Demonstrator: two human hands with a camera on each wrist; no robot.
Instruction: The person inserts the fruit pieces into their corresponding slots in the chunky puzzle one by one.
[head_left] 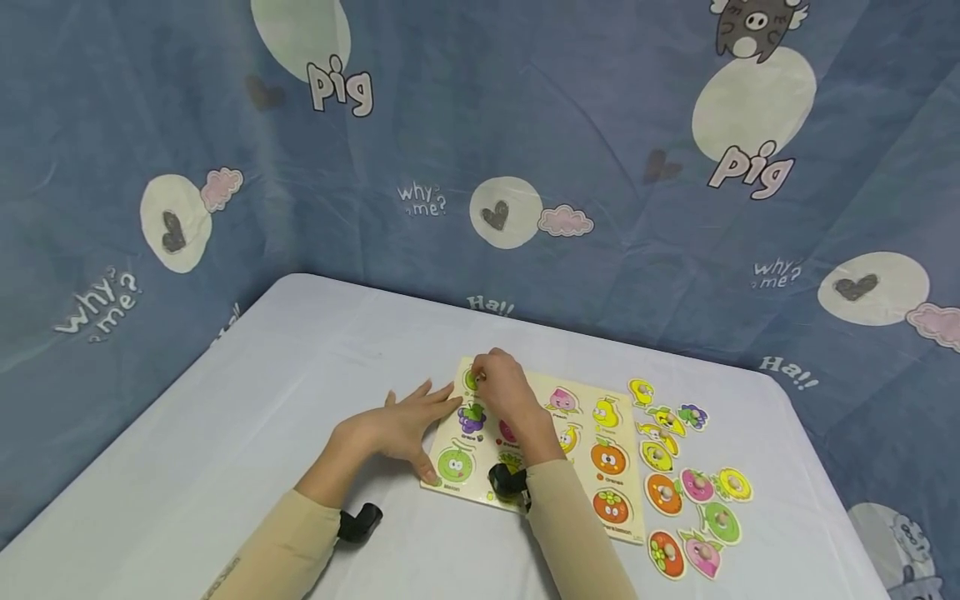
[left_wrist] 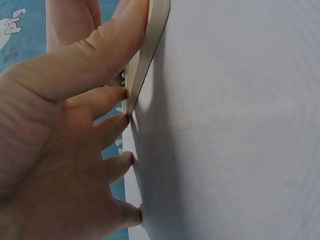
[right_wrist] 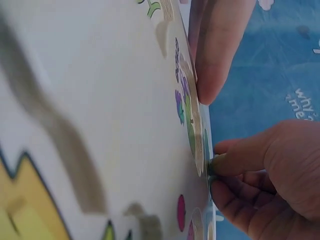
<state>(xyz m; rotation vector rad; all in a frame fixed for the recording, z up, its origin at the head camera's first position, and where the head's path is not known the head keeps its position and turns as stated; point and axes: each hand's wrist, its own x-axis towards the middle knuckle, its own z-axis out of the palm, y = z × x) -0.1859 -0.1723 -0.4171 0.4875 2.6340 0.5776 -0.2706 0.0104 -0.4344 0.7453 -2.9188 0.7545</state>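
Note:
A cream fruit puzzle board (head_left: 551,492) lies flat on the white cloth, with fruit pictures and printed names. My left hand (head_left: 393,429) spreads at its left edge; in the left wrist view the thumb (left_wrist: 100,52) presses the board's rim while the other fingertips reach the rim and the cloth. My right hand (head_left: 506,392) is over the far left corner, thumb and fingertips pinching the knob of a green puzzle piece (head_left: 471,379), mostly hidden by the fingers. Below that spot is the purple grape picture (head_left: 472,418), and the green melon picture (head_left: 455,464) is by my left thumb.
Right of the board lie several loose knobbed fruit pieces, among them an orange (head_left: 664,493), a lemon (head_left: 657,456), a green melon (head_left: 722,522) and a peach (head_left: 702,553). A blue patterned curtain (head_left: 450,267) hangs behind the table (head_left: 315,350).

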